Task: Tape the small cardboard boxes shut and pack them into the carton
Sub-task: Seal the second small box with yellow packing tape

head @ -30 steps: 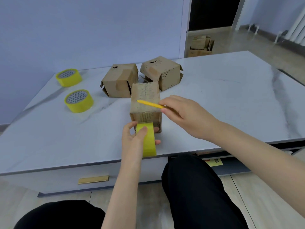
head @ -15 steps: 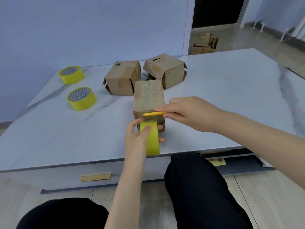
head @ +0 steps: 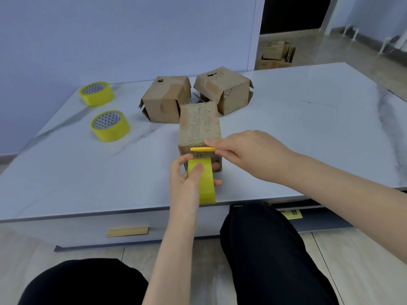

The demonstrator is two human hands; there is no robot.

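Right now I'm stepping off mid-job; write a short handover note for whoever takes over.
Left hand grips the tape roll against the near face of the front box. Right hand pinches the yellow cutter at that box's near top edge, just above the roll.
Two rear boxes sit behind it, flaps loose; two spare rolls lie on the table, left side.
Done: nothing visibly packed.
Left: probably cut this strip, tape the rear boxes, pack all three; a carton stands on the floor past the doorway.
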